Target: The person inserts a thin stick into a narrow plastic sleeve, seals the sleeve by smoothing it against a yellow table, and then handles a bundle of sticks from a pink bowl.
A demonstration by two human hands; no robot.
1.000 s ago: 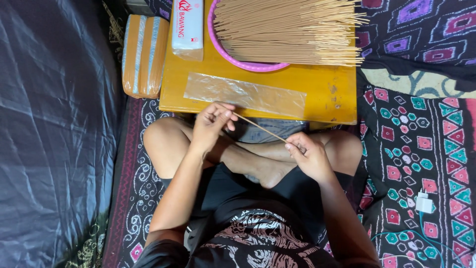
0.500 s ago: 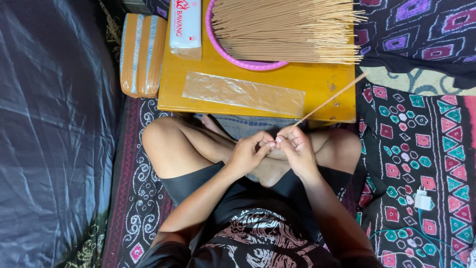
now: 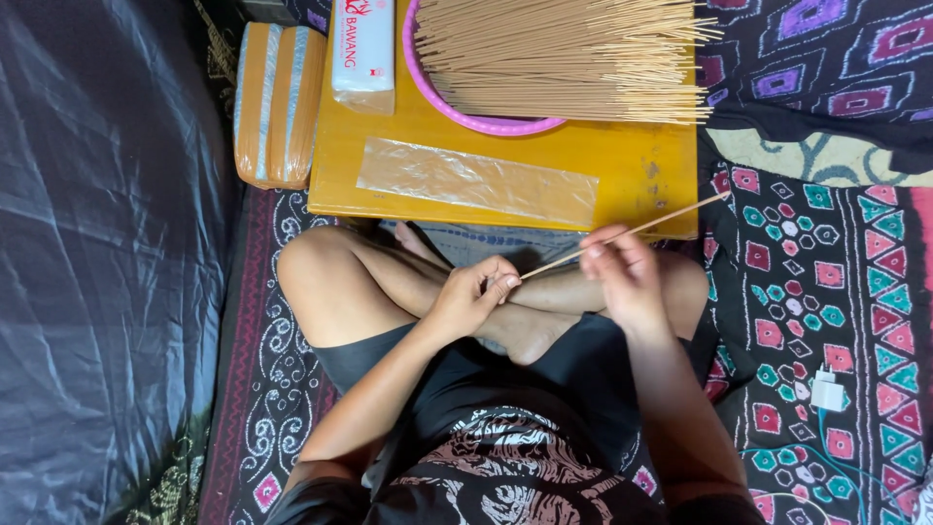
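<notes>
A thin stick (image 3: pixel 627 233) spans both hands, left (image 3: pixel 473 297) and right (image 3: pixel 622 277).

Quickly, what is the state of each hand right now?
Left hand: fingers closed, pinching the lower end of a thin stick.
Right hand: fingers closed on the same stick, further up.

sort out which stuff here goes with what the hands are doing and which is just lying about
In use: thin stick held by left hand and right hand; stick pile in pink basin; clear plastic sleeve.

Lying about: white charger, orange striped bundle, white packet.
</notes>
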